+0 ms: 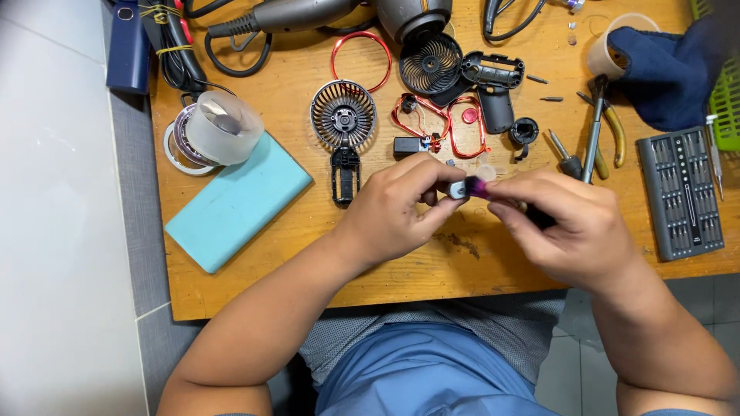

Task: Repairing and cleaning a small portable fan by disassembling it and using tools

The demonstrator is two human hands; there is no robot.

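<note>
Left hand [393, 212]: I see thumb and fingers pinched shut on the small grey and purple part [468, 187], at its grey end.
Right hand [566, 227]: fingertips closed on the purple end of the same part.
Part position: between both hands' fingertips, held above the wooden table [308, 262], in front of the fan grille [343, 115].
Nearby: bit set [681, 192] right; teal block [235, 204] left.

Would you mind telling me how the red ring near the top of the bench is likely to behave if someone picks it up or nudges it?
The red ring looks thin and hollow, so it is probably very light. It lies flat on the wooden bench, so a nudge would likely slide it rather than roll it. Its glossy finish suggests it may be a little slippery.
</note>
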